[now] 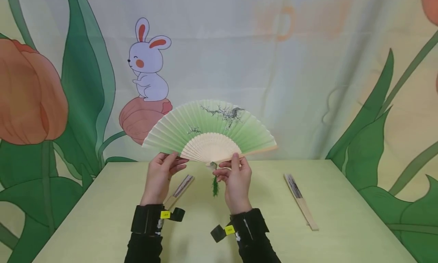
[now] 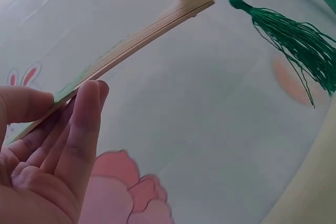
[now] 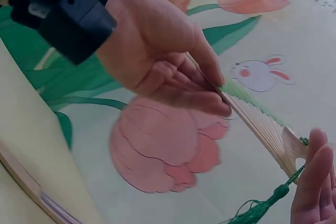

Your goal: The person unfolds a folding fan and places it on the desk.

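Spread wide above the table, a green folding fan [image 1: 186, 122] shows a dark branch print, pale wooden ribs and white edges. My left hand [image 1: 160, 179] pinches its left outer rib between thumb and fingers, which the left wrist view confirms along the rib's edge [image 2: 142, 43]. Close to the pivot, my right hand [image 1: 238, 185] holds the lower right side of the fan, thumb on the front. A green tassel [image 1: 215, 187] hangs from the pivot between both hands. In the right wrist view, the right hand [image 3: 317, 187] is at the pivot end, partly cut off.
One folded fan [image 1: 181, 189] lies on the table behind my left wrist, partly covered by it. Another folded fan [image 1: 300, 202] lies at the right. The pale yellow table [image 1: 267, 232] ends at a curtain [image 1: 308, 84] printed with tulips and a rabbit.
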`<state>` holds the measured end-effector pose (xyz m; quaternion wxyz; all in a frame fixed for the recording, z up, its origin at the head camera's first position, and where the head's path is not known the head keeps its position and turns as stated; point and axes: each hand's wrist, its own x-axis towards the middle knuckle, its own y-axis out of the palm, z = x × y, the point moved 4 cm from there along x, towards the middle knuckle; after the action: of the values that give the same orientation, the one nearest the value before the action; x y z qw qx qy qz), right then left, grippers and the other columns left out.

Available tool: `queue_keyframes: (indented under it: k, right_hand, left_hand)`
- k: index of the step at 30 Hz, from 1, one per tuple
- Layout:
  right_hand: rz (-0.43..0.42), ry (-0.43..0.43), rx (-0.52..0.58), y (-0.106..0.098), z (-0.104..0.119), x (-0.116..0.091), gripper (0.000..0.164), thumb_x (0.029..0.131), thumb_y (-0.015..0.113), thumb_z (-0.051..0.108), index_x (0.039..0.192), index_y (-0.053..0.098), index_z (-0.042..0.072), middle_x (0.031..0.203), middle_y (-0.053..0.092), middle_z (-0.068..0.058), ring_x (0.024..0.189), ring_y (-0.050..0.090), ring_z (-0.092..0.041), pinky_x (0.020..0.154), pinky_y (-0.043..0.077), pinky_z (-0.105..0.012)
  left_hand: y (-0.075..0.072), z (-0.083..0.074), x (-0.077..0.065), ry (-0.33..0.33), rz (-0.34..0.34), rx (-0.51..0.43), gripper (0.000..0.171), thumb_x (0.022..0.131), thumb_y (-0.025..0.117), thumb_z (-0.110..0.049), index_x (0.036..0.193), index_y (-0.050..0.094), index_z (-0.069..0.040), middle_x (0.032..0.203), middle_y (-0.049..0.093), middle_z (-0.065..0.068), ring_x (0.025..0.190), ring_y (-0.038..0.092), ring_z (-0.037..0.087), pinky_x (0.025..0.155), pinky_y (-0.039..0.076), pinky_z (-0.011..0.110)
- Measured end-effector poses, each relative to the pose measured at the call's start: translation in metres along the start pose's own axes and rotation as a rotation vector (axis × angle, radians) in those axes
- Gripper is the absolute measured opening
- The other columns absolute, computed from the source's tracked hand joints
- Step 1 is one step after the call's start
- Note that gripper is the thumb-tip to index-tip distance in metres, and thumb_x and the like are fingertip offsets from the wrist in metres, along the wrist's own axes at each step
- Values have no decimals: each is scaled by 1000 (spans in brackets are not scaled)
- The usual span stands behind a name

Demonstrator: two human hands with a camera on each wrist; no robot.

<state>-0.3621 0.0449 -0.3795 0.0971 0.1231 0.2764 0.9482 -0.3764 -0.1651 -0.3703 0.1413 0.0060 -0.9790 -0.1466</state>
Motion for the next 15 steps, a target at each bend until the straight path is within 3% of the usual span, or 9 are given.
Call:
queue_keyframes:
  k: [4,9,15]
  right_hand:
    - [25,96,4,21,-28,1,30,105,45,33,105,48,3,78,59,-8,56,65,-16,46,47,-22]
    - [54,224,-17,50,-65,-1,29,105,45,31,106,50,3,77,61,-8,56,65,-15,47,48,-22]
    - [138,326,-52,84,-114,-9,28,106,43,29,105,50,2,75,62,-8,59,67,-16,50,50,-22]
  left_hand:
    - [-57,-13,-5,-20,-89,4,46,96,62,-27,134,51,-3,107,69,8,93,70,20,83,53,30]
    - [-124,-26,-20,-52,-161,8,41,95,65,-26,129,53,-7,101,70,4,91,71,17,80,52,27]
    - [-191,-26,-47,-138,-241,88,38,95,64,-27,124,51,-6,95,72,2,88,71,14,78,53,25]
